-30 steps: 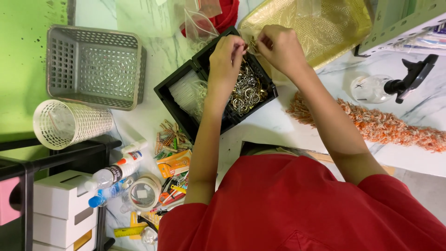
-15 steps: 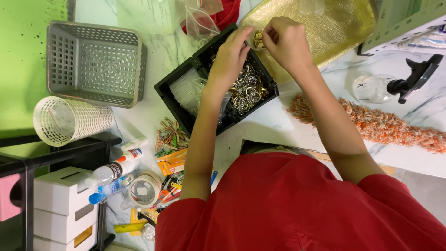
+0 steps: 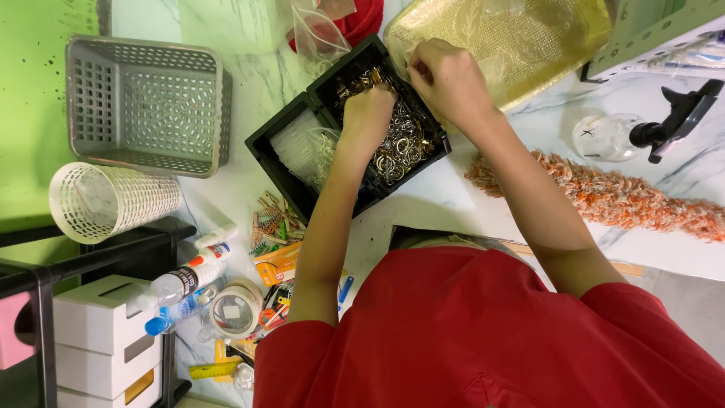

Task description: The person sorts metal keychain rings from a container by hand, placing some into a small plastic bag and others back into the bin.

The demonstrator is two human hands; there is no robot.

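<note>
On a cluttered marble table (image 3: 468, 200), I'm watching the left hand (image 3: 370, 113) digging, fingers curled, into metal rings (image 3: 400, 147) in the black tray (image 3: 298, 193); right hand (image 3: 445, 75) pinching something unseen. Tangled rings risk spilling.

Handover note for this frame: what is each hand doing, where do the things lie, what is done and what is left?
Left hand: fingers down in the metal rings, grip hidden.
Right hand: closed at the far edge of the black tray, contents hidden.
Rings fill the tray's right compartment; clear bags the left.
Gold tray lies beyond.
Done: nothing visibly sorted out.
Left: the ring pile remains in the tray.
</note>
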